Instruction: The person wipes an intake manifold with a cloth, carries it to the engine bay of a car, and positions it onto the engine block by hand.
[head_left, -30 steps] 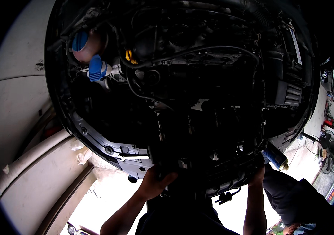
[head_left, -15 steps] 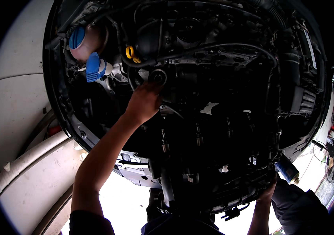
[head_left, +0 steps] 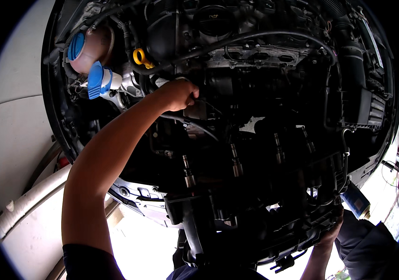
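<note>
Left hand: I am watching the left hand (head_left: 180,94) reaching deep into the engine bay; a second ago it was resting at the left end of the black manifold (head_left: 251,210). Its fingers are curling inward — whether they are grasping anything, I cannot tell from here.
Right hand: The right hand (head_left: 331,232) is gripping the manifold's right end, its fingertips getting lost in shadow. With the left hand away, I am seeing this one alone keeping hold.
Manifold: It is sitting across the front edge of the bay, nearest the person's body, with four metal injectors (head_left: 236,163) pointing up toward the engine.
Hoses: A thick black hose (head_left: 265,33) is arching across the engine beyond the left hand, and a loose cable (head_left: 202,128) is crossing between that hand and the injectors — both are crowding the space.
Bay's left side: A pinkish reservoir (head_left: 97,49), a blue flap cap (head_left: 95,81) and a yellow dipstick handle (head_left: 148,64) are standing near the forearm.
Right edge: A blue can (head_left: 356,200) is leaning just beside the manifold.
</note>
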Tool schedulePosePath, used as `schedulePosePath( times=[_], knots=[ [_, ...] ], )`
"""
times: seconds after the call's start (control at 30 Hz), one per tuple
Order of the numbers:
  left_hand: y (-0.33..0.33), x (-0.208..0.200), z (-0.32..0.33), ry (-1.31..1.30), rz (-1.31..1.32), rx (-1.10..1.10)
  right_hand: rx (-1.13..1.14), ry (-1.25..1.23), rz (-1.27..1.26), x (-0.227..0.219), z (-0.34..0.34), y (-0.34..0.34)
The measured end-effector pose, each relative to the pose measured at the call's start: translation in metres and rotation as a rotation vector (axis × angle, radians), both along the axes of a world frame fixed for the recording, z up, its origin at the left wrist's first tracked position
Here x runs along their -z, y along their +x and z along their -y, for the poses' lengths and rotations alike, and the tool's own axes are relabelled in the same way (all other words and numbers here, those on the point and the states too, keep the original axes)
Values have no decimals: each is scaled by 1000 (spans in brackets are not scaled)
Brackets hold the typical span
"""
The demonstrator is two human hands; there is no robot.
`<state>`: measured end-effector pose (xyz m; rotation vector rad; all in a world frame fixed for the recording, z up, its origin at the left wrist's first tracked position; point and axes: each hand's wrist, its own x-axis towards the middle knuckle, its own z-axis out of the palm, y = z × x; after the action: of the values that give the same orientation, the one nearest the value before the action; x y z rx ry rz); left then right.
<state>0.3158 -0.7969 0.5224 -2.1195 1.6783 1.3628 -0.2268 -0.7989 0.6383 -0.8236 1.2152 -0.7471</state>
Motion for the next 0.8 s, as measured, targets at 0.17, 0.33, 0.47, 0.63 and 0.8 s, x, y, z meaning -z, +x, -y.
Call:
schedulePosePath(
  times=[0.17,0.33,0.47,0.63,0.8],
  knots=[
    [9,14,-13,-18,-23,-97,-62,-55,-1,8,-2,-14],
    [20,20,-1,105,45,85,-65,-84,-86,16,-2,-39],
    [18,23,6,231,103,184,-33,15,47,17,-2,-42],
    [19,24,0,220,75,154,-93,-96,-99,18,-2,-46],
    [16,19,-2,249,92,152,-74,-2,-54,12,3,-47]
  ],
)
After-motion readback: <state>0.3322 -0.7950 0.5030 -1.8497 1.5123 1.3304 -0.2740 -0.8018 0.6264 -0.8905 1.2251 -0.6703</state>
